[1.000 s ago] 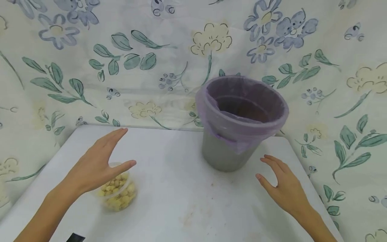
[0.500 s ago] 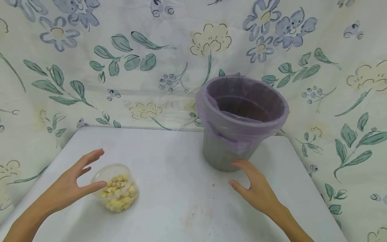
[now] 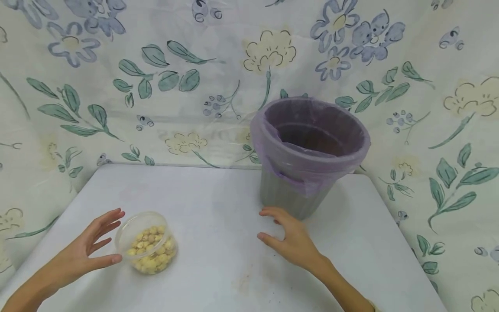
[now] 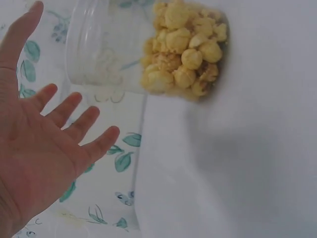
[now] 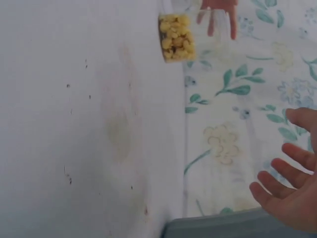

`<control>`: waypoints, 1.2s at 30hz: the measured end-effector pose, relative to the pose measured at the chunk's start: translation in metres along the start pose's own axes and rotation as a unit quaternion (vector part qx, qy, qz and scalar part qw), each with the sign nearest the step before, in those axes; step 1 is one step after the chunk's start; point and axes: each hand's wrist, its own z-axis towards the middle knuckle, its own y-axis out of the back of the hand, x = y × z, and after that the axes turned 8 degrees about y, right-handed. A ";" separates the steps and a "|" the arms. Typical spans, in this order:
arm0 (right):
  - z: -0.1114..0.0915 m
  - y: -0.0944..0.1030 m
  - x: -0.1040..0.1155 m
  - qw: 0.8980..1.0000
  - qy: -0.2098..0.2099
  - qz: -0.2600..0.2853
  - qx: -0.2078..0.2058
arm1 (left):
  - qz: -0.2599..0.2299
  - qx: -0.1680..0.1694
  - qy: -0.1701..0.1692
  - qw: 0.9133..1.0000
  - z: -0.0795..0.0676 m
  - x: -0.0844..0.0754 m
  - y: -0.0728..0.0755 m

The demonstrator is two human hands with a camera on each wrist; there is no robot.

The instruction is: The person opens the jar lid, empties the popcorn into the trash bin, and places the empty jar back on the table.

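Observation:
A clear plastic tub (image 3: 130, 229) without a lid stands upright on the left of the white table, about half full of yellow popcorn (image 3: 153, 249). Just left of its rim is my left hand (image 3: 79, 255), fingers spread and thumb apart, holding nothing. In the left wrist view a gap shows between the fingertips and the tub (image 4: 114, 54). My right hand (image 3: 294, 242) hovers over the middle right of the table, in front of the bin, its fingers bent a little and its palm towards the tub. Nothing is in it.
A grey bin (image 3: 290, 195) lined with a purple plastic bag (image 3: 312, 169) stands at the back right of the table. Brownish stains and small dark specks mark the white table (image 3: 218, 260). A flowered curtain (image 3: 218, 65) hangs behind and at both sides.
My left hand has come down and back from above the tub to beside it. My right hand has moved left from the table's right side to in front of the bin. Tub and bin stay put.

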 end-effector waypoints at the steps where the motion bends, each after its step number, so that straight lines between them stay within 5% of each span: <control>1: 0.001 -0.004 -0.001 1.000 0.000 0.007 0.002 | -0.003 0.003 0.006 1.000 0.000 0.003 -0.001; 12: 0.018 -0.039 -0.006 0.996 -0.003 0.087 0.010 | 0.004 0.025 0.081 0.996 -0.005 0.024 -0.014; 23: 0.038 -0.072 -0.001 0.987 -0.041 0.151 0.047 | -0.015 0.048 0.171 0.984 0.003 0.017 -0.027; 36: 0.057 -0.121 0.002 0.979 -0.046 0.179 0.089 | 0.001 0.012 0.156 0.988 0.005 0.019 -0.041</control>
